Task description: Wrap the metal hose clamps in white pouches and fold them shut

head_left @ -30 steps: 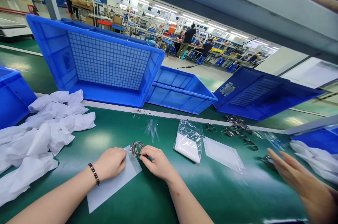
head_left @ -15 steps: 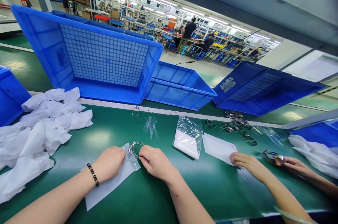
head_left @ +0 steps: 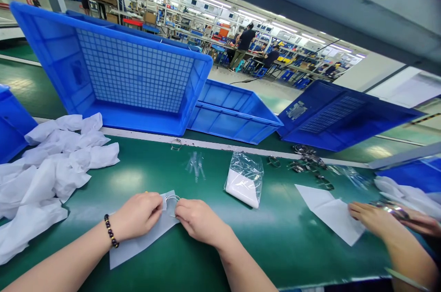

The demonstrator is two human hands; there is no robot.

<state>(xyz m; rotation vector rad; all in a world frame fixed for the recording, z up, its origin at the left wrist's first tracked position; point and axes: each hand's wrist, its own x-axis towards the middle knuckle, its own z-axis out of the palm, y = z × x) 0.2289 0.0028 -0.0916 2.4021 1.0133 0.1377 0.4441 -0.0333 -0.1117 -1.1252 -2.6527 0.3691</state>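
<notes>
A flat white bag [head_left: 138, 247] lies slantwise on the green work surface. My left hand [head_left: 139, 215], with a beaded bracelet at the wrist, is closed on the bag's upper part. A thin metal ring clamp [head_left: 172, 197] sits at the bag's upper end, between my hands. My right hand [head_left: 195, 218] pinches the clamp's right side; its fingertips are beside the bag's edge. How much of the clamp is inside the bag cannot be made out. Behind them lie small clear plastic pieces [head_left: 196, 165] and another ring clamp [head_left: 176, 143].
White bags [head_left: 69, 159] are heaped at left. Blue crates [head_left: 138, 120] line the back. A clear packet [head_left: 243, 182] lies right of centre, metal clamps [head_left: 306, 159] beyond it. At right, a co-worker's hands [head_left: 375, 221] hold a white sheet [head_left: 336, 214] and clamps.
The clamp has moved down and left against the bag's upper end, with my right hand following. The co-worker's hands and white sheet have shifted right.
</notes>
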